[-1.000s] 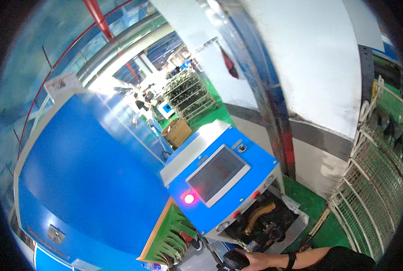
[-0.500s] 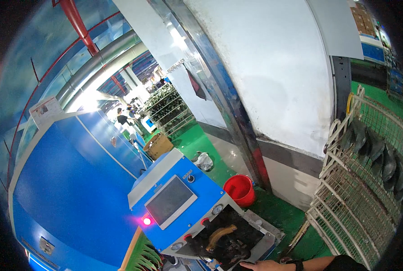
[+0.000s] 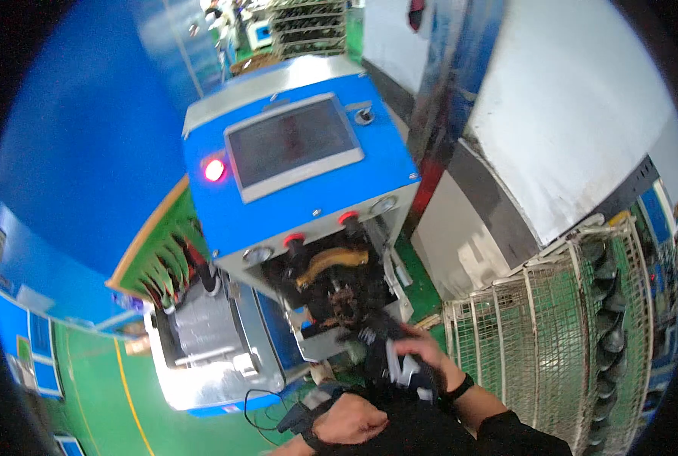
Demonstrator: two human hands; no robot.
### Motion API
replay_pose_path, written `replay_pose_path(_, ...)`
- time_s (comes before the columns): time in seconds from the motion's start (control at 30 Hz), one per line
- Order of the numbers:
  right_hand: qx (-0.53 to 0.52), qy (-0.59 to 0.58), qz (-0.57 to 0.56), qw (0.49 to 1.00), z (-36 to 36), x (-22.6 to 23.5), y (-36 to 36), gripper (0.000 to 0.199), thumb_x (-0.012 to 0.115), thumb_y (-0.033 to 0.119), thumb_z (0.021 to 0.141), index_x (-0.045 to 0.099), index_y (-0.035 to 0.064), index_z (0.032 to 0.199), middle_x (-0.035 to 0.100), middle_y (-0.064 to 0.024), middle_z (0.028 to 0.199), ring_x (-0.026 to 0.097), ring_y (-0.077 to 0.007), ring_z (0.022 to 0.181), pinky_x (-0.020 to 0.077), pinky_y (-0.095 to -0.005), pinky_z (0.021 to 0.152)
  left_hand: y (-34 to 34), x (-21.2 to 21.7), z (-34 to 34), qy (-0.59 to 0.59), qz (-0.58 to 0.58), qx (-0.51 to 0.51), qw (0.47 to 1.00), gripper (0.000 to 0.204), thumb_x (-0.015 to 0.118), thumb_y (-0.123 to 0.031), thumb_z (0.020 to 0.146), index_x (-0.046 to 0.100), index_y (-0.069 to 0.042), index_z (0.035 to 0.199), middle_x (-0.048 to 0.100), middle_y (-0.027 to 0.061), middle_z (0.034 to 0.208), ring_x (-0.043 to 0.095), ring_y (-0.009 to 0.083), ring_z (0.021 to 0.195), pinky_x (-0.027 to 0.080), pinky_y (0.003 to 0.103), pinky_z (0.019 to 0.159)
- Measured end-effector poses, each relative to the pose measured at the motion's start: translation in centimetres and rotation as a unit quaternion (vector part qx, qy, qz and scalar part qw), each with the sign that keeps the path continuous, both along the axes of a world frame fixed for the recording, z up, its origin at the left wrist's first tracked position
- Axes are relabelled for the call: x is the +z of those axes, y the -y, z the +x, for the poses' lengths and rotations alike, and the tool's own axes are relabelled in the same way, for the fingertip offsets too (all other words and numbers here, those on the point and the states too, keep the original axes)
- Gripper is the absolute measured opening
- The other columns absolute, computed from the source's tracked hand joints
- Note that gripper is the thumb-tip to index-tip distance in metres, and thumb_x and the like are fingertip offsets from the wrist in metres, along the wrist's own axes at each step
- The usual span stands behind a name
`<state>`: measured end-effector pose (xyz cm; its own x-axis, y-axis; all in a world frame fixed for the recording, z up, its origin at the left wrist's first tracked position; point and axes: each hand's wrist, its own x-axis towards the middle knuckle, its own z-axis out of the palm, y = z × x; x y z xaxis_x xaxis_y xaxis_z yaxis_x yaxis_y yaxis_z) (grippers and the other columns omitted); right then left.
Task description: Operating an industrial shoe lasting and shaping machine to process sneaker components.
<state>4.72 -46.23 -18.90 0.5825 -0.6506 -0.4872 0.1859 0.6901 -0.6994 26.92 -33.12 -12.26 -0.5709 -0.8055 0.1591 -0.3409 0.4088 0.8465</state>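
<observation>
My right hand point(image 3: 424, 351) grips a dark shoe piece with white parts point(image 3: 396, 366) just below the open front of a blue machine point(image 3: 308, 190). Inside that opening sit a yellowish curved part point(image 3: 331, 262) and dark tooling. My left hand point(image 3: 352, 419) is lower, beside the shoe piece, with its back toward me and its fingers curled under. What those fingers touch is hidden. A black strap with a cable point(image 3: 306, 414) is at my left wrist. The machine has a grey screen point(image 3: 293, 144) and a lit red button point(image 3: 214, 169).
A wire rack point(image 3: 582, 334) holding several dark shoes stands at the right. A grey metal unit point(image 3: 202, 334) and a green comb-like tray point(image 3: 160, 262) sit left of the machine. A white wall panel point(image 3: 567, 114) rises behind, and the floor point(image 3: 111, 410) is green.
The view has tilted down and closer to the machine. My right hand has risen from the lower edge to the machine's opening, and my left hand has come into view.
</observation>
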Motion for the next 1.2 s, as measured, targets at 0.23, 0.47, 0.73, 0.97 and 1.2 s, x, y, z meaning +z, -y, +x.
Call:
replay_pose_path(0.23, -0.08, -0.16, -0.23, 0.957, 6.0, 1.9, 2.8, 0.08, 0.076, 0.009, 0.079, 0.04, 0.0033, 0.15, 0.065, -0.0077, 0.124, 0.062, -0.0152, 0.107, 0.0464, -0.03, 0.097, 0.6, -5.1, 5.6, 0.164, 0.098, 0.343, 0.92, 0.027, 0.065, -0.033, 0.092, 0.066, -0.006, 0.088, 0.066, 0.0149, 0.069, 0.066, 0.0351, 0.065, 0.051, 0.044, 0.058)
replay_pose_path(0.47, 0.11, -0.529, -0.422, 0.728, 13.5, 4.7, 4.7, 0.086, 0.078, 0.032, 0.073, 0.042, 0.0289, 0.151, 0.063, -0.0276, 0.114, 0.069, -0.0355, 0.096, 0.0547, -0.0407, 0.085, -1.1, -8.4, 9.9, 0.089, 0.244, 0.385, 0.886, 0.031, 0.065, -0.035, 0.092, 0.068, -0.005, 0.093, 0.069, 0.0184, 0.076, 0.069, 0.0374, 0.073, 0.053, 0.045, 0.064)
replay_pose_path(0.73, 0.281, -0.631, -0.427, 0.583, 19.4, 4.2, 7.5, 0.08, 0.06, 0.041, 0.091, 0.022, 0.0185, 0.157, 0.046, -0.0342, 0.132, 0.064, -0.0503, 0.093, 0.0544, -0.0546, 0.077, -1.3, -11.5, 12.3, 0.08, 0.21, 0.35, 0.909, 0.029, 0.06, -0.035, 0.094, 0.07, -0.008, 0.098, 0.069, 0.0211, 0.08, 0.069, 0.0403, 0.076, 0.054, 0.05, 0.068)
replay_pose_path(0.97, 0.277, -0.625, -0.449, 0.576, 20.0, 5.0, 6.9, 0.087, 0.062, 0.039, 0.09, 0.017, 0.0041, 0.156, 0.039, -0.0462, 0.129, 0.063, -0.0526, 0.093, 0.0563, -0.0519, 0.074, -1.5, -13.0, 13.5, 0.052, 0.268, 0.376, 0.885, 0.036, 0.056, -0.04, 0.096, 0.068, -0.006, 0.099, 0.07, 0.0216, 0.082, 0.067, 0.0428, 0.079, 0.053, 0.052, 0.071)
replay_pose_path(1.2, 0.172, -0.635, -0.518, 0.547, 18.7, 3.5, 3.7, 0.09, 0.068, 0.033, 0.085, 0.02, -0.0005, 0.153, 0.043, -0.0387, 0.119, 0.06, -0.0513, 0.088, 0.0533, -0.0546, 0.072, -0.4, -15.6, 13.2, 0.094, 0.196, 0.323, 0.921, 0.036, 0.057, -0.038, 0.095, 0.069, -0.004, 0.102, 0.069, 0.0242, 0.086, 0.067, 0.0435, 0.082, 0.053, 0.051, 0.072)
